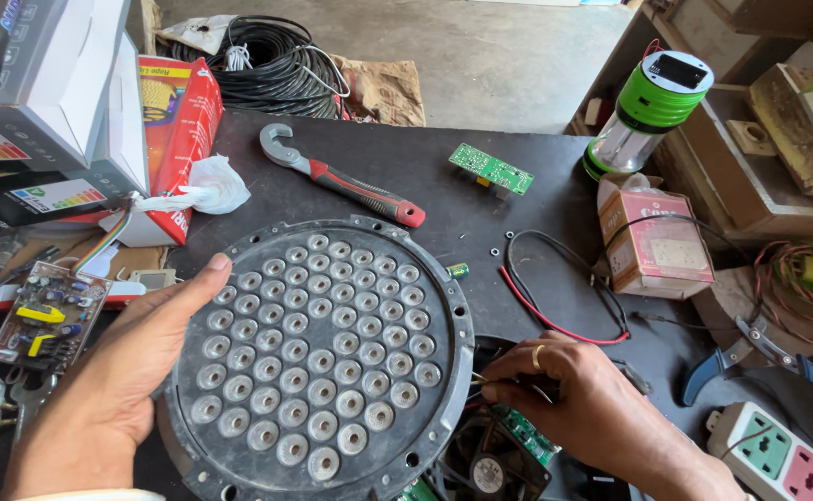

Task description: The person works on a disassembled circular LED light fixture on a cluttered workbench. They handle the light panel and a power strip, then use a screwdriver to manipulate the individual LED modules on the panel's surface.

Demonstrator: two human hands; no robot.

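Lens plate (318, 357): tilted upright between my hands.
Left hand (123, 371): open, flat against its left rim.
Right hand (583, 399): fingers pinched together on thin wires (478, 378) at its right edge.

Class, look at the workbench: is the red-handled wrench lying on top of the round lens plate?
No: the red-handled wrench lies on the dark table behind the round lens plate, apart from it.

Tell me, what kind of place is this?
Probably a small electronics repair workshop. The left hand steadies a round lamp plate full of small lenses, bare circuit boards lie on the dark workbench, and a wrench and cable coil sit nearby.
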